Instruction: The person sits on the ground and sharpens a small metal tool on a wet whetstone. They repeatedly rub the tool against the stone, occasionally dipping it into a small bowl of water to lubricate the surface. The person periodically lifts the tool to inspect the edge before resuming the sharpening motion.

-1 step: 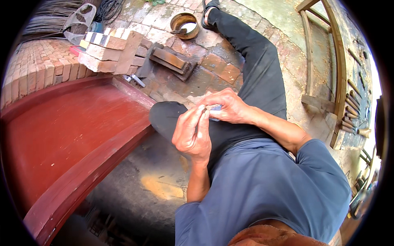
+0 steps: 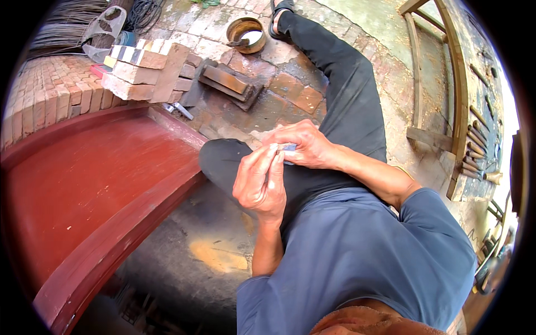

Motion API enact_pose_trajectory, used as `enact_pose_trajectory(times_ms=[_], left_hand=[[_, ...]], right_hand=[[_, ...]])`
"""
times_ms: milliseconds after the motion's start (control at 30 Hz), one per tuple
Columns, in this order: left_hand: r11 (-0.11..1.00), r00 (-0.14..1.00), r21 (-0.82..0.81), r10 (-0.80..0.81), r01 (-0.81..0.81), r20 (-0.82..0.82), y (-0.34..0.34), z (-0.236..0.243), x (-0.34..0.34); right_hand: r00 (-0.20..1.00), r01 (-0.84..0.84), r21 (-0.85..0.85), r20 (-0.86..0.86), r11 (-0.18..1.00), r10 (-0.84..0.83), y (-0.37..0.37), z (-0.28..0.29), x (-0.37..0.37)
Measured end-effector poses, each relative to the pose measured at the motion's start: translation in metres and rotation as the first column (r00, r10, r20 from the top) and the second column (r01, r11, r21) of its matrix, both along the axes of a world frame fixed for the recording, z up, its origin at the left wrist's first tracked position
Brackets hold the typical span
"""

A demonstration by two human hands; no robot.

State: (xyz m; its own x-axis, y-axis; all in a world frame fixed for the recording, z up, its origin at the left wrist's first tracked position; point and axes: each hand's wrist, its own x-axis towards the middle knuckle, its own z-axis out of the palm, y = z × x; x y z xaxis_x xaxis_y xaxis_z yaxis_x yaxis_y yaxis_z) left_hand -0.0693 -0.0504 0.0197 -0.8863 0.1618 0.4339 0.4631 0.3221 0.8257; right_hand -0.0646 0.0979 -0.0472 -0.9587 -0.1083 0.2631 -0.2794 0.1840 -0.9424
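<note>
My left hand point(image 2: 259, 181) is raised over my lap, thumb and fingertips pinched together. Whatever it pinches is too small to make out. Close against it, my right hand point(image 2: 306, 146) is closed with curled fingers, and the two sets of fingertips meet. A small flat bluish piece point(image 2: 288, 148) shows between the right thumb and fingers; its kind is unclear, and the fingers cover most of it.
At left stands a red-painted panel with a raised rim point(image 2: 123, 234). Beyond my knee are stacked bricks point(image 2: 134, 72), sharpening-stone-like blocks point(image 2: 225, 79) and a round container point(image 2: 245, 47) holding whitish liquid. Several wooden-handled tools point(image 2: 474, 139) lie on a bench at right.
The whole view has shifted slightly, so things sit a little further left. My hands keep nearly the same pinching pose, and slightly less of the bluish piece shows.
</note>
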Motion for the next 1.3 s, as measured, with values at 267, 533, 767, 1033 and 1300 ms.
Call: enact_pose_trajectory(times_ms=[267,533,767,1033,1300], left_hand=[[0.994,0.993,-0.004,-0.114,0.114,-0.019,0.004,0.0,0.004],[0.989,0.988,0.011,-0.146,0.147,-0.049,0.007,-0.009,0.008],[0.973,0.97,-0.037,-0.229,0.227,-0.079,0.012,-0.009,0.012],[0.968,0.963,-0.049,-0.251,0.247,-0.095,0.017,-0.012,0.011],[0.99,0.959,0.143,-0.026,-0.015,0.281,0.003,-0.002,-0.023]], right_hand=[[0.984,0.125,0.07,-0.135,0.99,-0.115,-0.001,0.0,-0.004],[0.875,0.355,0.161,-0.402,0.921,-0.268,0.002,0.002,-0.014],[0.783,0.468,0.187,-0.541,0.864,-0.307,0.014,0.014,-0.022],[0.779,0.48,0.199,-0.545,0.854,-0.31,0.016,0.007,-0.023],[0.974,0.166,0.171,-0.181,0.971,-0.134,0.007,0.009,-0.004]])
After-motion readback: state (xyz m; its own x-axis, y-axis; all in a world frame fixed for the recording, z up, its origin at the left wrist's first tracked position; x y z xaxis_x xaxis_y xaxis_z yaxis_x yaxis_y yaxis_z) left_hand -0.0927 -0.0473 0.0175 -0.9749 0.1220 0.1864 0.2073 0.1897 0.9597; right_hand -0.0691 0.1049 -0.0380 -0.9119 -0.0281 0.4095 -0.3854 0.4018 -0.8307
